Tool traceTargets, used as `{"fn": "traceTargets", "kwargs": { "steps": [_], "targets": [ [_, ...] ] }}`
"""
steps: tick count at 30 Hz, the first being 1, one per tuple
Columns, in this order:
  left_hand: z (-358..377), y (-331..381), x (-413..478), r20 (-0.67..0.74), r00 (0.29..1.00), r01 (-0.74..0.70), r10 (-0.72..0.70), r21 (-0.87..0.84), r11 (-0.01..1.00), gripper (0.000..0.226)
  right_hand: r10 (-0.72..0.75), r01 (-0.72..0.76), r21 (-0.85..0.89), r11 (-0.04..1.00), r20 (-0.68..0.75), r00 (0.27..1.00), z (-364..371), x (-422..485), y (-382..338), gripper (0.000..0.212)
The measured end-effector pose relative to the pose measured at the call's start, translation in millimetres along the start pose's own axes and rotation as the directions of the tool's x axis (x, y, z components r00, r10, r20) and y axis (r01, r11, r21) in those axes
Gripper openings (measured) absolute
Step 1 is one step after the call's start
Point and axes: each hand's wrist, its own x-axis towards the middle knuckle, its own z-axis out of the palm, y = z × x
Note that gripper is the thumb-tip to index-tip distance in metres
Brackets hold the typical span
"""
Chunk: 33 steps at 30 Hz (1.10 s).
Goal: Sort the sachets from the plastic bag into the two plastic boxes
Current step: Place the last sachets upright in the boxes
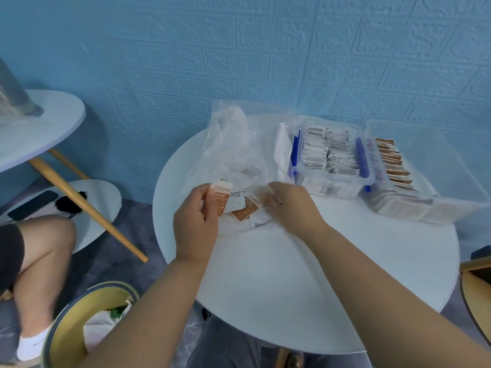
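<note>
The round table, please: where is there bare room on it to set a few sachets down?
The near half of the table is bare, from the loose sachets to its near edge, and in front of the right box. The far side is crowded: plastic bag, blue-clipped box, right box.

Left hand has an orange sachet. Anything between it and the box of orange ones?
Yes. The right hand lies between the left hand, holding the orange sachet, and the orange-sachet box; the grey-sachet box also stands in that line. Carrying over both looks feasible.
</note>
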Motion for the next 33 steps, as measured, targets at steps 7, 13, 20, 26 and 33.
{"fn": "traceTargets", "kwargs": {
  "steps": [7,13,20,26,33],
  "targets": [
    [0,6,3,-0.027,1.000,-0.014,0.011,-0.099,0.995,0.022,0.179,-0.158,0.580,0.799,0.020,0.984,-25,-8,0,0.004],
    [6,29,23,0.132,0.968,0.242,-0.214,-0.265,0.933,0.014,0.105,-0.224,0.700,0.678,0.209,0.972,-25,-13,-10,0.010],
    [15,53,40,0.342,0.824,0.566,-0.451,-0.524,0.636,0.018,0.129,-0.283,0.825,0.489,0.252,0.959,-11,-6,-19,0.008],
    [15,57,44,0.317,0.838,0.540,-0.444,-0.597,0.593,0.017,0.157,-0.284,0.858,0.428,0.238,0.958,-12,-9,-9,0.008],
    [2,38,49,0.232,0.822,0.549,-0.520,-0.565,0.615,0.016,0.191,-0.295,0.845,0.445,0.232,0.954,-17,-15,10,0.013]
  ]
}}
